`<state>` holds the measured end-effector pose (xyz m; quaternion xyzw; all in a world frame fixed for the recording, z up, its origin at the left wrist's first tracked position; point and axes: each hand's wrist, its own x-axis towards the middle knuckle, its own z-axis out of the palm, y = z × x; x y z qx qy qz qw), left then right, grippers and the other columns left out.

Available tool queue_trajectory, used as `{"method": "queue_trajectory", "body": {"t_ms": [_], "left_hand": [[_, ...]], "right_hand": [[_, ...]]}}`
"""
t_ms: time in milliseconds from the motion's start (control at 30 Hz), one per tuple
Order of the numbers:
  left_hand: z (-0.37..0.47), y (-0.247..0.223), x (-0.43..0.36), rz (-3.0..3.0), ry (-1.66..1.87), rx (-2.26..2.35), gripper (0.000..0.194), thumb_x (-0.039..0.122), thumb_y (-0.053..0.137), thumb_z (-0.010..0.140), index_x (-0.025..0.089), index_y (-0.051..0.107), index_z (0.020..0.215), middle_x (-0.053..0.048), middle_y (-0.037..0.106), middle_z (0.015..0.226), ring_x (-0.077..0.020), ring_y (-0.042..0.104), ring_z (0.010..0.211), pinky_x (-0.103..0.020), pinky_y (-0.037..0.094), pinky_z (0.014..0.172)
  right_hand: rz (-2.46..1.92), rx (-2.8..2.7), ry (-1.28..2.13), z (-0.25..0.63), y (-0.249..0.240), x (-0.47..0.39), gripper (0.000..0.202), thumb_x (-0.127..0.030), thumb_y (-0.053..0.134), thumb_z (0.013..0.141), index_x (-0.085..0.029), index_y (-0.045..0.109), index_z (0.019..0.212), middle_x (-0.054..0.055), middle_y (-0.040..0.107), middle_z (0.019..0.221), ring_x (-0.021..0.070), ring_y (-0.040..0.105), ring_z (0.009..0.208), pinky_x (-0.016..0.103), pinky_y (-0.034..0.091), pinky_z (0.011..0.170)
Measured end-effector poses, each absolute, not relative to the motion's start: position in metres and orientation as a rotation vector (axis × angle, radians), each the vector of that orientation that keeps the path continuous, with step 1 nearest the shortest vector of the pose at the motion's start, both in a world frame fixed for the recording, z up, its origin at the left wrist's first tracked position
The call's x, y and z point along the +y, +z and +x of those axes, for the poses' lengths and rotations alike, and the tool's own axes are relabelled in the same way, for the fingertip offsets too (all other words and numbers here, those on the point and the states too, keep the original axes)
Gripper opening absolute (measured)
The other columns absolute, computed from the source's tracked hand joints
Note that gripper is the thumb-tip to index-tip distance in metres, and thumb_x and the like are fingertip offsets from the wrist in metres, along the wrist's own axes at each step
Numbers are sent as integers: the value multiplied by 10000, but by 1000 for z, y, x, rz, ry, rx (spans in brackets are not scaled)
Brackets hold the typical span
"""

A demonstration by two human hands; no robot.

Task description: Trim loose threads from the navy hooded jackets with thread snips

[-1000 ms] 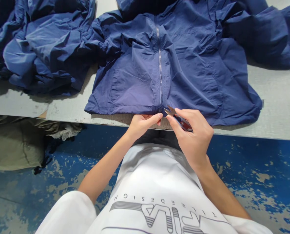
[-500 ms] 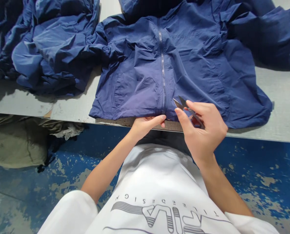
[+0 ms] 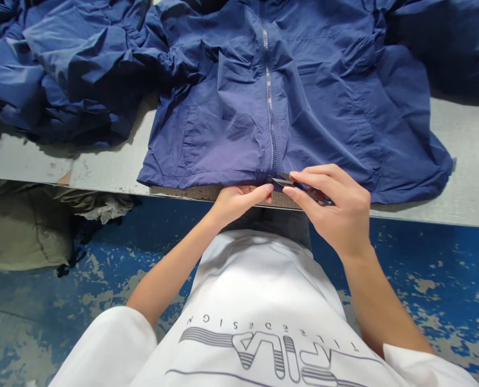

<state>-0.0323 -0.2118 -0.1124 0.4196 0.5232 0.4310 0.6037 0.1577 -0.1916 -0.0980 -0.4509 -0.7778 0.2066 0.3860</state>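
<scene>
A navy zip-up jacket (image 3: 223,118) lies spread on the table with its hem along the front edge. Its zipper (image 3: 269,97) runs down the middle and looks closed. My left hand (image 3: 239,201) pinches the hem at the bottom end of the zipper, thumb on top, the other fingers partly hidden. In my right hand (image 3: 336,207) is a pair of thread snips (image 3: 285,181), held between thumb and fingers. Their blades point left, with the tips at the zipper's bottom end, close to my left thumb. Whether they touch the cloth I cannot tell.
More crumpled navy garments (image 3: 73,70) are heaped on the left of the pale table (image 3: 102,171). Below the table at left sits a stuffed greenish sack (image 3: 21,231). The blue floor (image 3: 150,242) has worn paint.
My right hand has brought the snips left and down to the zipper's bottom end, and their blades are closer together. My left hand keeps its pinch. The view has shifted slightly.
</scene>
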Motion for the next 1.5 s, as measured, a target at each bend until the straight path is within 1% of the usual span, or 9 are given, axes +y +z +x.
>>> {"method": "queue_trajectory", "body": {"t_ms": [100,200,467,733,1000,1333,1500], "left_hand": [[-32,-113,-212,950,979,1242,321,432,750,754,159,702,593,-34,716,654,-175,675,687,-276,544,718],[-32,-113,-212,934,968,1264,320,435,759,737,155,703,593,-39,718,653,-177,675,685,-277,543,707],[-32,-110,-212,942,951,1306,312,428,757,713,151,693,583,-38,714,645,-181,676,678,-281,549,701],[-33,-112,-212,973,918,1319,294,416,714,732,154,688,601,-35,719,658,-176,680,693,-268,550,708],[-34,-116,-213,1033,898,1317,284,395,687,770,154,698,620,-30,721,677,-163,676,700,-255,541,716],[-33,-115,-213,1022,905,1322,286,399,688,769,154,692,621,-28,714,676,-164,675,703,-260,549,729],[-34,-115,-214,1021,900,1336,285,398,691,763,155,693,613,-30,716,673,-167,677,703,-261,550,727]], "right_hand": [[-1144,-1993,572,160,-97,-189,141,-320,704,870,-253,735,990,40,719,935,157,635,691,307,528,587],[-1141,-1997,592,162,-96,-187,139,-331,705,869,-254,739,980,39,719,934,146,616,657,307,525,583],[-1057,-2020,623,164,-96,-182,127,-283,711,866,-261,743,987,30,716,926,150,640,708,294,532,622],[-1025,-2015,691,166,-95,-179,138,-250,726,851,-271,744,985,25,715,918,156,652,741,290,535,639],[-1026,-1983,788,167,-95,-177,133,-237,758,820,-246,750,952,29,719,896,162,663,762,282,526,635],[-992,-1997,729,166,-96,-177,117,-227,742,836,-246,744,951,29,724,896,166,676,781,301,559,713],[-976,-1993,648,165,-99,-179,125,-208,734,841,-249,739,959,23,722,885,156,670,753,290,553,682]]}}
